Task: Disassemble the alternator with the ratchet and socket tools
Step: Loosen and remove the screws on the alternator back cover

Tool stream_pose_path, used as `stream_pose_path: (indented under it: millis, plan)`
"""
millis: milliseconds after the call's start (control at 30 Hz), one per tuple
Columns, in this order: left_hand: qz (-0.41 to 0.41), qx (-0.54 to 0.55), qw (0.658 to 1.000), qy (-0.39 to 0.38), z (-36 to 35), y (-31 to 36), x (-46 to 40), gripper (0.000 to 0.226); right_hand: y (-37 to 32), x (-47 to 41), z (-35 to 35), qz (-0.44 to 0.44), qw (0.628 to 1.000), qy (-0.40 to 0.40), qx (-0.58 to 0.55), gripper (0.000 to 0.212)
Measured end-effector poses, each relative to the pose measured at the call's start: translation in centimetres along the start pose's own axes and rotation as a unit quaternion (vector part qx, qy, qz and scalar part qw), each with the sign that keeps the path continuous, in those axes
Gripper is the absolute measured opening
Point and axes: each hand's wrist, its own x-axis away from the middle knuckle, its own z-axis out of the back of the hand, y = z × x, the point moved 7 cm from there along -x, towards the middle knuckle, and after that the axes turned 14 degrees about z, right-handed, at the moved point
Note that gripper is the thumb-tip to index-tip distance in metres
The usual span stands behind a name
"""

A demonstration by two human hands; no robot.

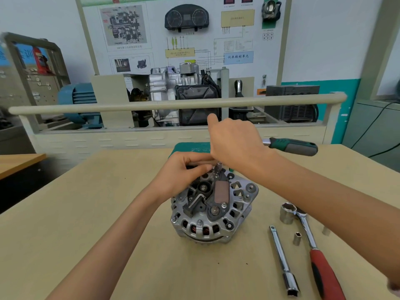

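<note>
Grey cast metal marks the alternator (213,210), which stands at the middle of the bench (86,224) with its rear end up and its black plastic parts exposed. In the head view, the one view there is, the right hand (234,146) is wrapped over the head of a green-handled ratchet (292,146), whose grip sticks out to the right; a small socket (218,167) under it reaches down to the far edge of the alternator. The left hand (184,173) has curled fingers pinching at that socket or the fastener below; which one I cannot tell. My judgement: a small rear fastener is being loosened, with the left hand steadying the tool. The next move calls for keeping the socket square on the fastener while the handle swings, then lifting the freed fastener clear. Near right lie a red-handled ratchet (320,263) with a large socket (287,213), an extension bar (283,263) and a loose small socket (297,238).
</note>
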Motion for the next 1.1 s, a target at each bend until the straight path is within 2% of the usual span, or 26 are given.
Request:
stream_pose_path:
  millis: [133,433,900,1100]
  plan:
    - [0.006,-0.01,1.0,0.003,0.1,-0.2,0.1,0.034,0.3,0.3,-0.6,0.008,1.0,-0.018,-0.012,0.027]
    - [-0.001,-0.02,1.0,0.0,0.0,-0.1,0.0,0.034,0.4,0.5,-0.5,0.009,1.0,0.005,-0.027,0.025]
    - [0.0,-0.031,0.999,0.008,0.2,-0.1,0.2,0.037,1.0,0.4,-1.0,-0.013,0.996,-0.004,-0.092,0.029]
    - [0.0,-0.041,0.999,0.01,0.2,-0.3,0.1,0.033,0.1,0.4,-0.7,0.017,0.999,-0.007,-0.032,0.024]
